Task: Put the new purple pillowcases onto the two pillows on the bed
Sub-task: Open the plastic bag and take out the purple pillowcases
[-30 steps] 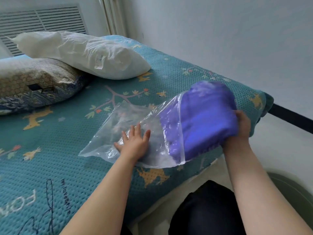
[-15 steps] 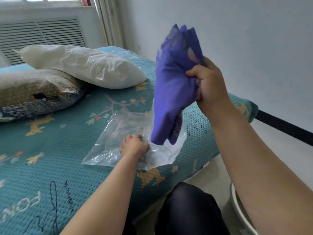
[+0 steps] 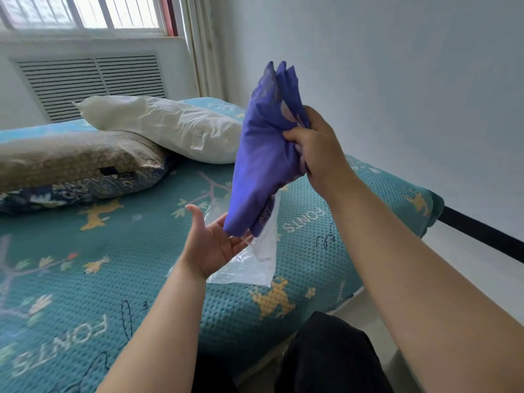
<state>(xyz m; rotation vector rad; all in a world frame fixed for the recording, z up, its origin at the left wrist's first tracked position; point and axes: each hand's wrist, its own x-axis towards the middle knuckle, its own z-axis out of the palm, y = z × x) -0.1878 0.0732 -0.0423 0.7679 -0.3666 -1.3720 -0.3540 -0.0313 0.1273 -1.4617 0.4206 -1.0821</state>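
Now the right hand [image 3: 314,150] grips the folded pillowcases [image 3: 263,154] aloft, clear of the bag [image 3: 255,262], while the open left hand [image 3: 212,242] waits at seven o'clock below to take the hanging end.

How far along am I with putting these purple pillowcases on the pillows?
Early on. Done: the folded purple pillowcases are out of the plastic bag, which lies on the bed. In hand: your right hand grips them while your open left hand reaches under. Left: unfolding them and covering the white pillow and the patterned pillow.
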